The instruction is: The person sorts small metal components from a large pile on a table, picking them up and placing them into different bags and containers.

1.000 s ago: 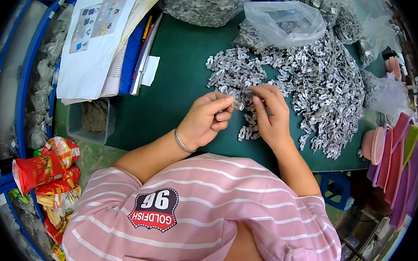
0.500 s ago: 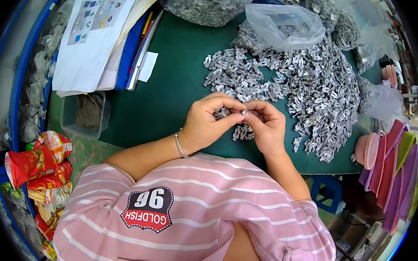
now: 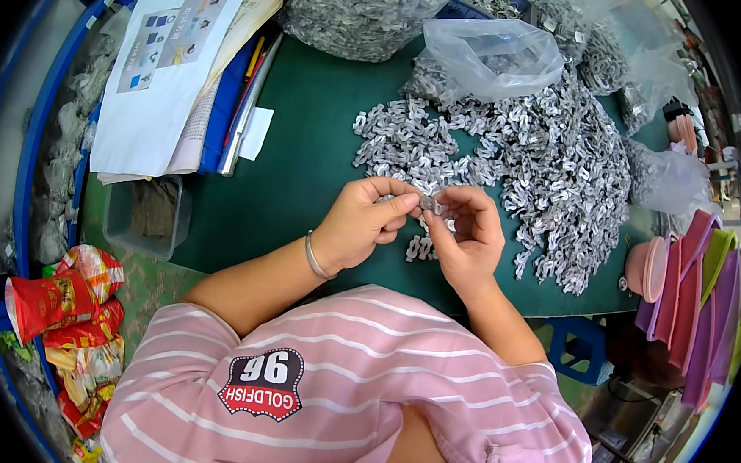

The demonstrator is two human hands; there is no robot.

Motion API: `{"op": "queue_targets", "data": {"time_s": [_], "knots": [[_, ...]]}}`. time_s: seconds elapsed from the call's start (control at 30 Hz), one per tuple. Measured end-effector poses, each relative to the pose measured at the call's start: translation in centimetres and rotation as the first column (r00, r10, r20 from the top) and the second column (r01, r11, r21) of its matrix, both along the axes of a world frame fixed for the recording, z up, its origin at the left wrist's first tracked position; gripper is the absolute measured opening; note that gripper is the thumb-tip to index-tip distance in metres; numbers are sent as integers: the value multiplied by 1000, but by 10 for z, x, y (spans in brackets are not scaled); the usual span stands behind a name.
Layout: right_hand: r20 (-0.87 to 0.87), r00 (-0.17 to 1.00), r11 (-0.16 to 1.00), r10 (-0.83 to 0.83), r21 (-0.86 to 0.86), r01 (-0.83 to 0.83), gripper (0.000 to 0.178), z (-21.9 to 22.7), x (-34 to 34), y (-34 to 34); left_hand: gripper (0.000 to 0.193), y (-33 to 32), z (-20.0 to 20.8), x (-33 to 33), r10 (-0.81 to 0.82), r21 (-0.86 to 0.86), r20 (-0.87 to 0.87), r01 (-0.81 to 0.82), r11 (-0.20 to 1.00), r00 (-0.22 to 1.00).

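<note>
Over the front part of the table, my left hand and my right hand meet fingertip to fingertip. Between them is a small grey metal-looking piece, pinched by the thumb and forefinger of each hand; its exact shape is partly covered. A few loose grey pieces lie just below the fingers. Beyond and to the right spreads a big heap of small silvery-grey curved pieces, with a thinner patch of them behind my hands.
The green table carries an open clear bag and a full bag of grey pieces. Papers, pens and a clear plastic tub are at left. Coloured straps hang right; red packets sit left.
The held piece has been turned between my fingertips and now shows a broader grey side. My left hand has shifted slightly, and the whole view has moved a little.
</note>
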State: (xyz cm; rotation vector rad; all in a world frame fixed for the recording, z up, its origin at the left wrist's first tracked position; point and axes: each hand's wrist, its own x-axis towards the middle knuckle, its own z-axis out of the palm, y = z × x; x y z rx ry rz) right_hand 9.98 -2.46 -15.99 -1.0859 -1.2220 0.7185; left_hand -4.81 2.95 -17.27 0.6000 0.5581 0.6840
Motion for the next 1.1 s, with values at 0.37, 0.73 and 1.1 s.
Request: {"op": "queue_targets", "data": {"time_s": [0.37,0.73,1.1], "knots": [[452,870,949,-197,311,54,20,12,11,16,13,-5,4,0,96,142,-169,-72,987,981],[653,495,800,-572,577,164,17,70,93,120,11,-22,137,-74,-143,975,-197,179,-128,970],[824,558,995,96,-101,-21,25,12,68,35,24,-48,147,-65,-471,675,662,-737,38,583]]}}
